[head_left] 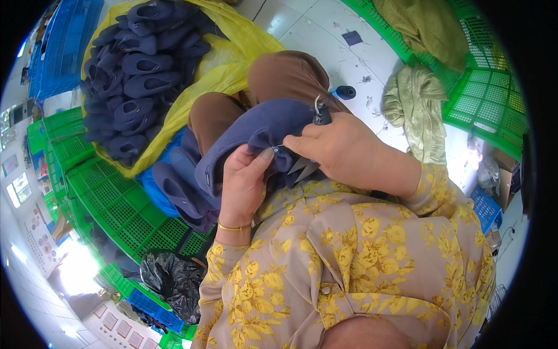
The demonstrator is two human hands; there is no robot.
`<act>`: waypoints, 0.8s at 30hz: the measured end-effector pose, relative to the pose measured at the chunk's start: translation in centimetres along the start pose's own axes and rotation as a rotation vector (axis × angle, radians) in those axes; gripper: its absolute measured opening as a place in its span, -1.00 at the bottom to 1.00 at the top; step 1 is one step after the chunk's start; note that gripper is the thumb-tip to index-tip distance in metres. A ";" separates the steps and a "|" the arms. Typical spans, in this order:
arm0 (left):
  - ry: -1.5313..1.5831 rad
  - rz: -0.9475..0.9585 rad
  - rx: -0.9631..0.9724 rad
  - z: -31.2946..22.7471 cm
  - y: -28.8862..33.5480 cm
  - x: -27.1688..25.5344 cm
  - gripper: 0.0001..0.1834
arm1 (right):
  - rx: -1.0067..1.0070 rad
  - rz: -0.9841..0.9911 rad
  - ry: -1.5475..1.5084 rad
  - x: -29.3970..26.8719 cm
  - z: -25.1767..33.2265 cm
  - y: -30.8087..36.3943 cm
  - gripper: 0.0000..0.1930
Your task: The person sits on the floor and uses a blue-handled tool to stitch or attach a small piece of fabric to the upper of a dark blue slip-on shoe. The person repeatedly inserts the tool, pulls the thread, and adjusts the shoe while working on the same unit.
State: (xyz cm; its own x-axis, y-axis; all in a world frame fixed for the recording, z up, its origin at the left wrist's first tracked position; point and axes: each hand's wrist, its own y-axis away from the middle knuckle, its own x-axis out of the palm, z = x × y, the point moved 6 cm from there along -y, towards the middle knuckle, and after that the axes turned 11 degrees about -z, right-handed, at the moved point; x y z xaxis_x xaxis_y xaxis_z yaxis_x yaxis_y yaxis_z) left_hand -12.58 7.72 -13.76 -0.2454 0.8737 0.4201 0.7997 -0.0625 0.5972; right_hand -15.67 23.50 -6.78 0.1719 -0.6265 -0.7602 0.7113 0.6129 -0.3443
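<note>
A dark blue slipper (256, 116) lies tilted across the seated person's lap, against the brown trousers (290, 70). The left hand (244, 180) has its fingers closed on the bunched edge of it, thumb on top, a gold bracelet (235, 228) at the wrist. The right hand (346, 145) is curled round a pair of scissors (303, 168), blades poking out below and a black-wrapped handle above; its thumb and forefinger are pinched together right beside the left thumb, though I can't make out what sits between the tips. More dark blue slippers (172, 189) rest just left of the lap, by a blue plastic bag (163, 202). Beyond them a yellow sack (253, 41) lies open under a heap of matching slippers (148, 65). A black spool (346, 92) is on the tiled floor (290, 17) past the knees, and green crates (125, 200) stand on both sides.
</note>
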 end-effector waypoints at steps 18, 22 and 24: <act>-0.171 -0.241 0.112 1.5 -0.2 -0.5 -0.88 | 0.130 0.155 0.103 1.4 0.9 0.1 -0.76; -0.281 -0.281 0.175 1.2 0.4 -0.3 -0.90 | 0.143 0.202 0.226 1.9 1.6 -0.2 -0.84; -0.300 -0.260 0.193 0.8 0.5 0.0 -0.91 | 0.154 0.195 0.233 2.2 1.5 -0.2 -0.87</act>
State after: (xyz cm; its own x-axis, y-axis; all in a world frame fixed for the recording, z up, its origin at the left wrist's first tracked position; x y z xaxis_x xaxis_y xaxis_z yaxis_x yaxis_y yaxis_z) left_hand -11.75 8.10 -13.97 -0.3050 0.9516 0.0382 0.8269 0.2447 0.5064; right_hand -14.43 21.23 -7.55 0.1667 -0.3671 -0.9151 0.7781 0.6191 -0.1066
